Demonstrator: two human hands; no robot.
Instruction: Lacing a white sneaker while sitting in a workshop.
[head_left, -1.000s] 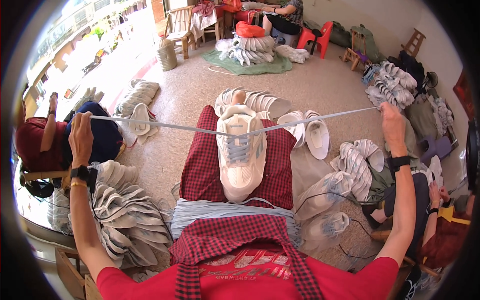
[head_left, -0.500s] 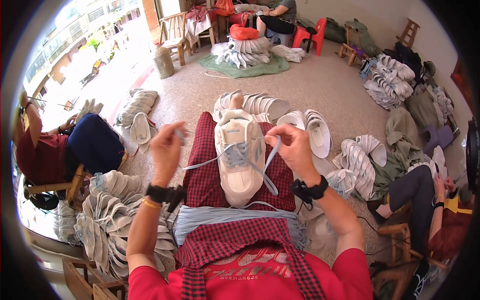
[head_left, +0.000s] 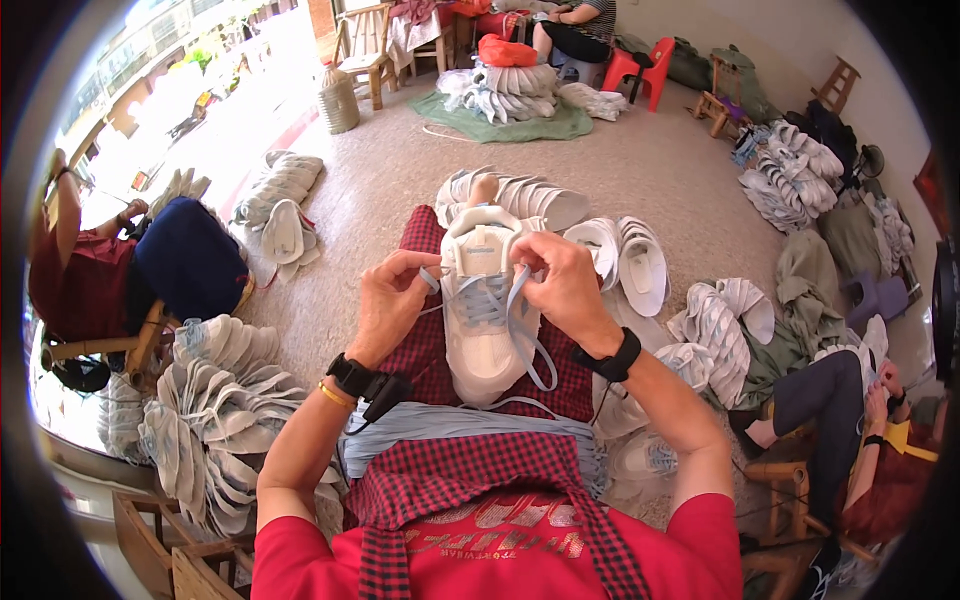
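Observation:
A white sneaker (head_left: 482,352) lies on my lap over a red-and-black checked cloth (head_left: 412,345), its toe toward me. Light blue lace (head_left: 484,303) crosses its front through the eyelets. At the shoe's left edge, beside the upper eyelets, my left hand (head_left: 393,300) pinches one lace end. Opposite it, my right hand (head_left: 562,288) pinches the other lace near the tongue; a loop of that lace hangs down the shoe's right side. A tan knob (head_left: 484,189) sticks up behind the collar. Across my lap lies a bundle of light blue laces (head_left: 455,424).
Stacked white shoes (head_left: 545,200) stand just beyond my lap, with more shoe piles (head_left: 215,430) to the left and right (head_left: 715,335). Co-workers sit at left (head_left: 85,290) and right (head_left: 870,440). A red plastic chair (head_left: 640,72) stands farther back.
My left hand has moved right, from out beside the shoe to its edge, drawing in the stretched lace. My right hand has come in closer to the tongue.

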